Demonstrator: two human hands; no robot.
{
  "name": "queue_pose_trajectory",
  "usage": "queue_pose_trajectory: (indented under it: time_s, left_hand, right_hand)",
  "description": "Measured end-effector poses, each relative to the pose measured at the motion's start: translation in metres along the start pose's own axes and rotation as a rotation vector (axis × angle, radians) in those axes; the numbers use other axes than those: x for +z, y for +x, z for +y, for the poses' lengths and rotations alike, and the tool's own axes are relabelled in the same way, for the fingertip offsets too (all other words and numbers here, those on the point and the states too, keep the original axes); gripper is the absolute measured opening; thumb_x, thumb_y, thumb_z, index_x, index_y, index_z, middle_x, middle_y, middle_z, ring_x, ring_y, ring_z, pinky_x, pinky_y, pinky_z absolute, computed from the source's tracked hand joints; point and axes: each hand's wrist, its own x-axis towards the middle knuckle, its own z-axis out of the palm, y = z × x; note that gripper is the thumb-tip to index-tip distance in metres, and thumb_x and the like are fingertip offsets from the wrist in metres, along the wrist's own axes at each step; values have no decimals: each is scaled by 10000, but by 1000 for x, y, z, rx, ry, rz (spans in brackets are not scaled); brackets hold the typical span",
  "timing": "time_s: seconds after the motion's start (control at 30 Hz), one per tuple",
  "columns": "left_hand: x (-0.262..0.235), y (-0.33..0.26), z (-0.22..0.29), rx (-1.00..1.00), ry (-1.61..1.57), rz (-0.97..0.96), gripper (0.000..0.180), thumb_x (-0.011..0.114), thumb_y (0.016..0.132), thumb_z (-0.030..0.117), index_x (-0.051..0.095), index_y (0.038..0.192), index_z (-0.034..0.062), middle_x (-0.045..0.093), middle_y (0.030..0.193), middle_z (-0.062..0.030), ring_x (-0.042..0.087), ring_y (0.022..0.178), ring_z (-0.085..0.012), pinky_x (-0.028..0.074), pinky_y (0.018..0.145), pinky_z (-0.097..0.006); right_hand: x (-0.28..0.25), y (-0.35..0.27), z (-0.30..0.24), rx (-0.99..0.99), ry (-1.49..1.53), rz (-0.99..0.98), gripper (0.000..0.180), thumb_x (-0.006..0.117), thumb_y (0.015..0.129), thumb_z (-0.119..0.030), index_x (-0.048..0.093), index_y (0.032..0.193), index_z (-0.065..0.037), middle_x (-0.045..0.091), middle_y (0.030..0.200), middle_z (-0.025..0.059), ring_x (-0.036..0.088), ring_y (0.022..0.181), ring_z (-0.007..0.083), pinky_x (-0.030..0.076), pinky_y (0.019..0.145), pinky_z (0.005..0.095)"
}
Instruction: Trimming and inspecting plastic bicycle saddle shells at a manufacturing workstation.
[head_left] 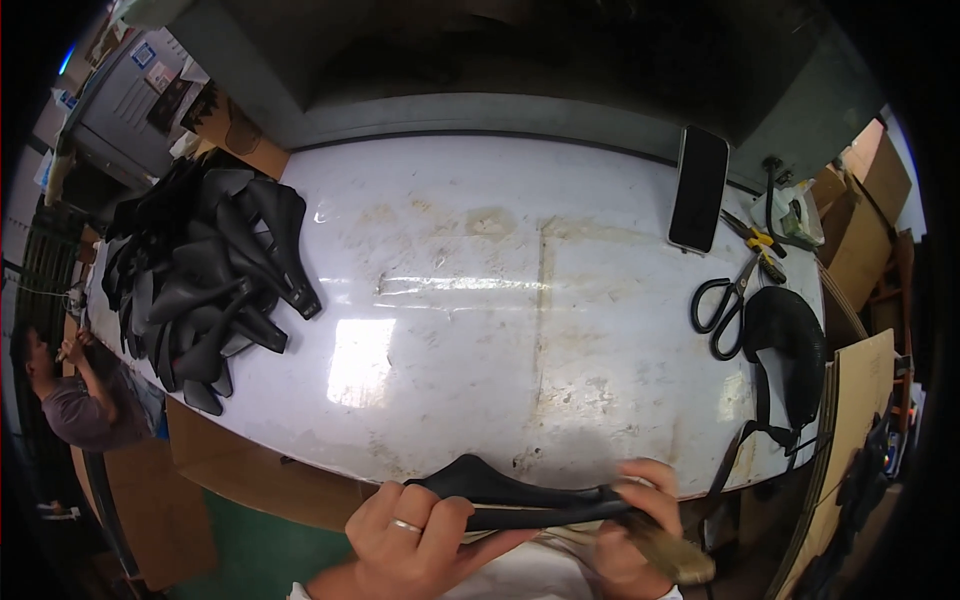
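Observation:
A black bicycle saddle (480, 482), or a saddle-shaped piece like those in the pile, lies sideways in front of me at the table's near edge. My left hand (410, 545) is closed around its wider left end, with a ring on one finger. My right hand (640, 535) is at the narrow right end, fingers bent and partly smeared by motion. A tan, brush-like thing (680, 560) sticks out from under that hand; its kind is too blurred to be sure. At the left of the table lies a heap of similar black saddle pieces (210, 270).
On the right of the white table (460, 350) are a phone (699, 190), yellow-handled pliers (755, 238), black-handled scissors (728, 305) and a black rounded thing with straps (790, 350). A cardboard box (270, 470) stands below the near edge. Another person (85, 400) sits at far left.

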Motion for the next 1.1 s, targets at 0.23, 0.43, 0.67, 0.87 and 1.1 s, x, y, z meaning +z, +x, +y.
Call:
queue_pose_trajectory:
  time_s: [0.23,0.43,0.67,0.87,1.1]
  left_hand:
    - [35,29,39,342,310,-42,493,743,859,510,505,679,118,402,657,-2,437,557,-181,342,478,-303]
    - [33,40,47,317,312,-140,439,748,861,471,540,704,119,432,676,-16,490,588,-178,371,490,-316]
    - [34,42,48,333,277,-84,441,672,950,436,474,701,131,375,670,-35,448,560,-188,368,456,-320]
    - [21,38,42,335,232,-142,431,691,937,431,493,720,115,380,669,-46,448,553,-203,376,459,-327]
    - [1,34,16,148,20,-71,495,851,782,490,557,764,93,424,666,-59,476,548,-222,409,475,-345]
  right_hand:
    - [31,-44,26,-565,553,509,335,726,946,-298,592,797,-30,627,737,106,643,601,262,589,596,415]
    - [35,-36,42,-597,549,359,322,753,927,-263,598,753,-42,654,691,97,675,645,263,602,639,410]
    - [41,-30,35,-541,610,298,220,754,878,-176,620,771,-39,645,704,115,652,630,279,584,633,425]
    - [73,8,5,-769,1031,449,188,732,879,-134,628,761,-30,649,714,120,648,629,269,575,606,431]
    - [41,-46,5,-178,991,572,513,753,894,-121,517,1327,22,702,878,208,668,615,240,568,560,322]
